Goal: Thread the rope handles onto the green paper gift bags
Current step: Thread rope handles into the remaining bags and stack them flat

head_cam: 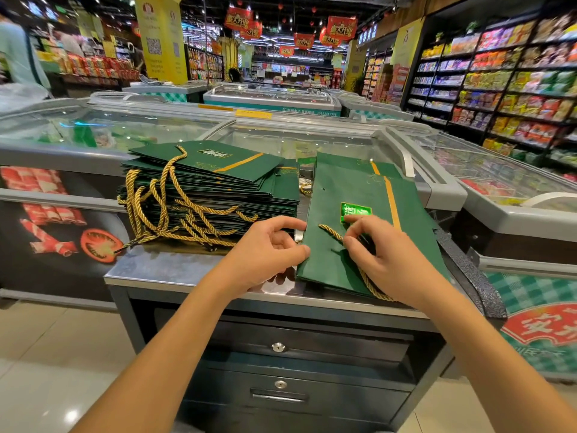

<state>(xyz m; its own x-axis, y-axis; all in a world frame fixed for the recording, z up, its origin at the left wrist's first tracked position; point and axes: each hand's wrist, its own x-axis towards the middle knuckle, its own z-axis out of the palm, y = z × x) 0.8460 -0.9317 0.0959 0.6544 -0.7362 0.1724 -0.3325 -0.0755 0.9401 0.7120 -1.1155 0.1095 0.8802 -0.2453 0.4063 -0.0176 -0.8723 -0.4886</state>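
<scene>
Green paper, flat and folded, makes up the gift bag [359, 214] lying at the lower centre-right of the frame on the steel-topped counter [175, 270], its mouth end turned toward the person so the punched holes sit within easy reach. The left hand [268, 254] pinches the near left edge of that bag between thumb and fingers, most likely to pin the paper flat against the pull of threading. The right hand [384, 260] is closed on a twisted gold rope handle [331, 233], gripping it close to where its free end lies on the bag face; the rest of the rope runs under the palm and loops out over the bag's near edge. Whether the tip has already entered a hole I cannot tell, since the fingers cover that spot. To the left of centre sits a tall stack of finished green bags [212, 182], their gold rope loops [162, 214] spilling off the near left side, kept apart from the working bag so the cords do not tangle. A strip of bare steel lies between the stack and the counter's front edge, leaving room for the left hand. The bag's right corner lies close to the counter's right edge, beside a dark textured strap [468, 270], so there is little slack there for sliding.
</scene>
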